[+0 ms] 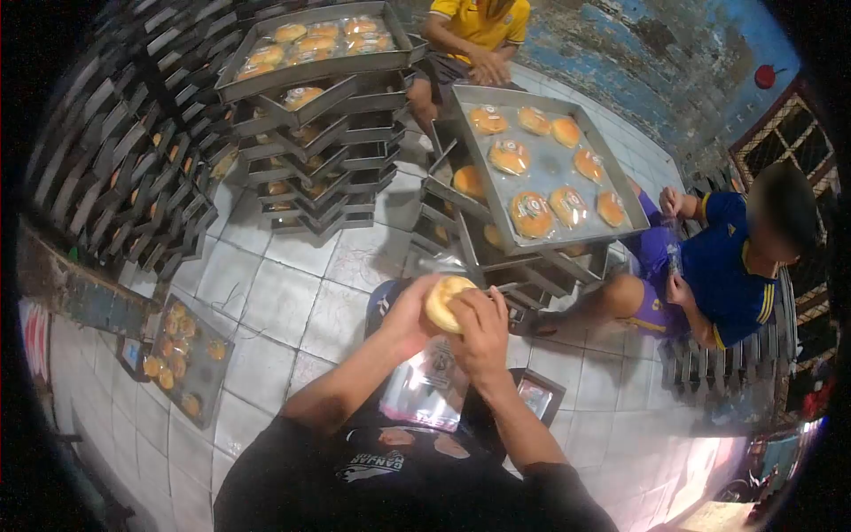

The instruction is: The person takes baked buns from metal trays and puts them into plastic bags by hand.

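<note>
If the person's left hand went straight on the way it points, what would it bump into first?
The round bun, already against the left hand. Past it, the upper metal tray seems next, though depth is hard to judge here.

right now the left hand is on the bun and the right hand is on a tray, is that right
Not quite: the right hand's place is wrong. The head view shows the right hand on the bun too, its fingers over one side. The left hand is on the bun, as you say.
</note>
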`<state>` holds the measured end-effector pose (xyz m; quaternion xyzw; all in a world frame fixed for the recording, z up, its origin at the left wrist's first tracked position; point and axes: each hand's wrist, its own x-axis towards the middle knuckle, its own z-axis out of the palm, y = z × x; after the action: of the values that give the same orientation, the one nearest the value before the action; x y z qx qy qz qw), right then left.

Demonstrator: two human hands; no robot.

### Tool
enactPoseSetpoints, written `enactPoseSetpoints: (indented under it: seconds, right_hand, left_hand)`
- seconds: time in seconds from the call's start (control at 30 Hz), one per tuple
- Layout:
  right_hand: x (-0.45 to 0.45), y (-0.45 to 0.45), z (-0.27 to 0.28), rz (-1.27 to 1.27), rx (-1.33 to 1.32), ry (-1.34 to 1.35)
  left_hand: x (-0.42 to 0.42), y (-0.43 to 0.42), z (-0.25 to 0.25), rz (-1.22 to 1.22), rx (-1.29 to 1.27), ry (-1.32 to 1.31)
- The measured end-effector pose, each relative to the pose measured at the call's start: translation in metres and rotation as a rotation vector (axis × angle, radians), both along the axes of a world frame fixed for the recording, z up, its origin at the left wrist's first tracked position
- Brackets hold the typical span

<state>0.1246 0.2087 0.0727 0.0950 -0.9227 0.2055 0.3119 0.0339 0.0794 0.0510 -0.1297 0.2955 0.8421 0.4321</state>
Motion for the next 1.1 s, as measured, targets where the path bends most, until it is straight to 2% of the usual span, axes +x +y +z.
enactPoseSetpoints:
  seconds: [0.03, 0.1, 0.13, 0.17, 0.2, 0.23, 0.3, 0.37, 0.43, 0.47, 0.5, 0.57, 0.63, 0.7, 0.73, 0.77, 0.8, 0.87, 0.9, 0.97, 1.07, 1.1]
  right_hand:
    - [0.000, -0.006, -0.001, -0.006, 0.000, 0.004]
    - [-0.001, -0.027, -0.012, 0.020, -0.013, -0.100]
    - [-0.001, -0.041, -0.036, 0.088, -0.058, -0.158]
    - [0.002, -0.052, -0.034, 0.182, -0.075, -0.192]
    - [-0.003, -0.054, -0.049, 0.150, -0.041, -0.162]
    - [-0.013, -0.049, -0.061, 0.113, -0.002, -0.125]
    - [-0.021, -0.033, -0.056, 0.044, 0.118, -0.133]
    - [-0.022, -0.030, -0.032, 0.047, 0.096, -0.105]
    - [-0.026, -0.029, -0.012, 0.156, -0.006, -0.185]
    - [-0.033, -0.026, -0.011, 0.151, 0.000, -0.189]
    - [-0.041, -0.021, -0.012, 0.155, 0.000, -0.216]
    - [-0.053, -0.012, -0.011, 0.177, 0.005, -0.269]
    - [-0.047, -0.009, 0.006, 0.216, 0.015, -0.324]
    - [-0.036, -0.013, 0.029, 0.311, -0.009, -0.138]
    - [-0.032, -0.014, 0.028, 0.375, -0.136, -0.174]
    - [-0.030, -0.018, 0.022, 0.379, -0.131, -0.192]
    - [-0.028, -0.027, 0.010, 0.367, -0.288, -0.307]
    - [-0.021, -0.031, -0.006, 0.403, -0.576, -0.638]
    - [-0.019, -0.030, -0.007, 0.411, -0.581, -0.638]
    - [-0.004, -0.032, 0.002, 0.542, -0.749, -0.757]
    - [0.020, -0.032, 0.013, 0.730, -0.973, -0.944]
    - [0.004, -0.032, 0.005, 0.466, -1.048, -0.692]
  left_hand:
    - [0.004, -0.004, 0.002, 0.033, 0.037, -0.024]
    - [-0.010, -0.018, -0.032, 0.041, 0.060, 0.010]
    - [-0.021, -0.030, -0.055, 0.031, 0.122, -0.025]
    - [-0.026, -0.043, -0.058, 0.021, 0.179, -0.059]
    - [-0.018, -0.041, -0.063, 0.123, 0.100, -0.029]
    - [-0.004, -0.030, -0.055, 0.123, 0.088, -0.005]
    - [0.034, -0.007, -0.029, 0.349, -0.299, 0.323]
    - [0.033, -0.010, -0.016, 0.392, -0.194, 0.334]
    - [-0.002, -0.021, -0.027, 0.300, 0.260, 0.059]
    - [-0.015, -0.015, -0.032, 0.303, 0.333, 0.085]
    - [-0.012, -0.004, -0.039, 0.302, 0.340, 0.076]
    - [0.002, 0.022, -0.027, 0.463, -0.037, 0.220]
    - [-0.002, 0.013, -0.030, 0.443, -0.001, 0.251]
    - [-0.019, 0.002, -0.021, 0.370, 0.169, -0.028]
    - [-0.025, -0.001, -0.023, 0.374, 0.172, -0.042]
    - [-0.028, -0.003, -0.029, 0.359, 0.251, -0.035]
    - [-0.030, -0.004, -0.035, 0.344, 0.325, -0.028]
    - [-0.034, -0.003, -0.055, 0.304, 0.277, -0.006]
    - [-0.041, -0.004, -0.062, 0.262, 0.239, 0.049]
    - [-0.044, -0.023, -0.057, 0.288, 0.227, -0.013]
    - [-0.046, -0.043, -0.037, 0.447, 0.095, -0.018]
    - [-0.040, -0.041, -0.042, 0.455, 0.095, -0.024]
